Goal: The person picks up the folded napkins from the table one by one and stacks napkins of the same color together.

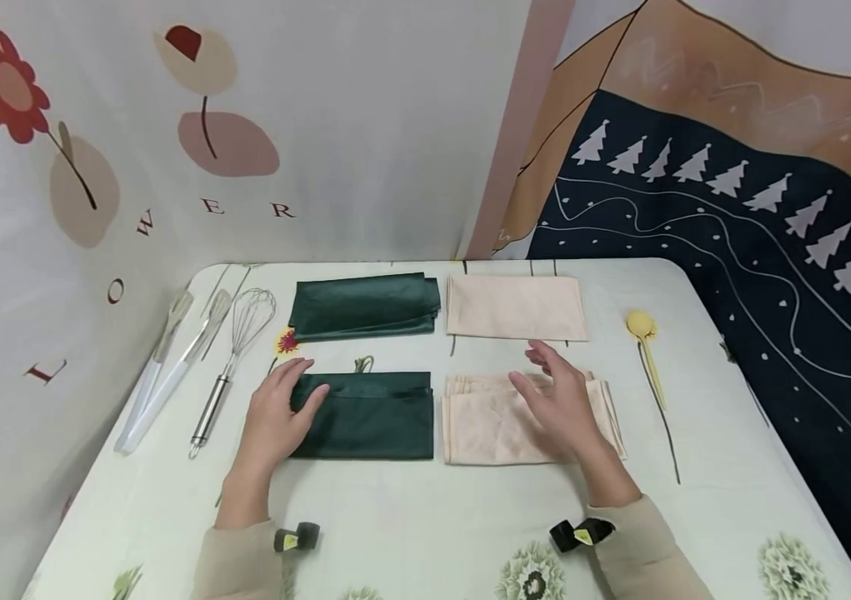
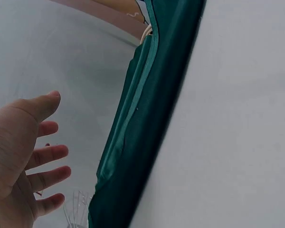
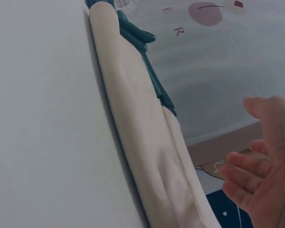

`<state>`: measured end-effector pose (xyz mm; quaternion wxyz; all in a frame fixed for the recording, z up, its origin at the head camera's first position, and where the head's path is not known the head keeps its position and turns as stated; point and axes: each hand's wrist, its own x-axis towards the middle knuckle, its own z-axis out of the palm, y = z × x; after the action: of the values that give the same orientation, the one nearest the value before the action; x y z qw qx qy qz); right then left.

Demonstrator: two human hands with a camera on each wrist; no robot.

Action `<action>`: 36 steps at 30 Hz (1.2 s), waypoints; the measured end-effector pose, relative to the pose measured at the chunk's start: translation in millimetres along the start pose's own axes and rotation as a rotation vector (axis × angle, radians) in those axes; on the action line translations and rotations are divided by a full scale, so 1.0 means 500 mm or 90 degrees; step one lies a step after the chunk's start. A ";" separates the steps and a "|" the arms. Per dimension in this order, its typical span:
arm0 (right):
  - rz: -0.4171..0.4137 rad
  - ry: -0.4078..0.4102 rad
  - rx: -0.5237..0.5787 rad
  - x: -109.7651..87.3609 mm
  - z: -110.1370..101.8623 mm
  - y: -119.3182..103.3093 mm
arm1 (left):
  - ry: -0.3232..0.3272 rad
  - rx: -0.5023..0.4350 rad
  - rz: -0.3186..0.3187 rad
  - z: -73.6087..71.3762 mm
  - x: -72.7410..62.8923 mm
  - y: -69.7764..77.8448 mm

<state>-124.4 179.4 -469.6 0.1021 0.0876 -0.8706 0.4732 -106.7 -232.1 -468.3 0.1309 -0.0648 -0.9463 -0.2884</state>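
Two folded dark green cloths lie left of centre, a near green cloth [image 1: 372, 421] and a far green cloth [image 1: 365, 307]. To their right lie two folded pale peach cloths, a near one [image 1: 488, 429] and a far one [image 1: 517, 308]. My left hand [image 1: 275, 412] hovers over the left end of the near green cloth, its fingers relaxed and holding nothing. Above the near peach cloth my right hand [image 1: 563, 404] is held with fingers loosely spread, also empty. In the wrist views the left hand [image 2: 23, 161] and right hand [image 3: 263, 166] stand apart from the cloths' folded edges.
On the left side of the table [image 1: 470, 533] lie a whisk [image 1: 226, 367] and white-handled tongs [image 1: 170, 375]. A yellow spoon-like utensil [image 1: 646, 342] lies at the right. Printed fabric curtains [image 1: 365, 125] rise behind the table.
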 end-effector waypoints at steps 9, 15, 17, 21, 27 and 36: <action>-0.008 -0.048 0.062 0.013 0.037 -0.004 | -0.018 -0.028 -0.045 -0.009 -0.007 -0.021; 0.011 -0.091 0.077 0.019 0.066 -0.015 | -0.036 -0.023 -0.060 -0.015 -0.011 -0.032; 0.007 -0.102 0.078 0.022 0.074 -0.019 | -0.042 -0.025 -0.060 -0.014 -0.012 -0.036; 0.005 -0.121 0.081 0.029 0.088 -0.026 | -0.059 -0.030 -0.074 -0.012 -0.013 -0.040; 0.012 -0.145 0.078 0.038 0.107 -0.028 | -0.087 -0.027 -0.103 -0.012 -0.015 -0.041; 0.035 -0.211 0.056 0.050 0.132 -0.026 | -0.140 -0.020 -0.163 -0.009 -0.019 -0.045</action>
<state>-151.2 115.5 -487.4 -0.0599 0.1451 -0.8560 0.4926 -101.1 -253.8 -479.2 -0.0120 0.0234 -0.9509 -0.3084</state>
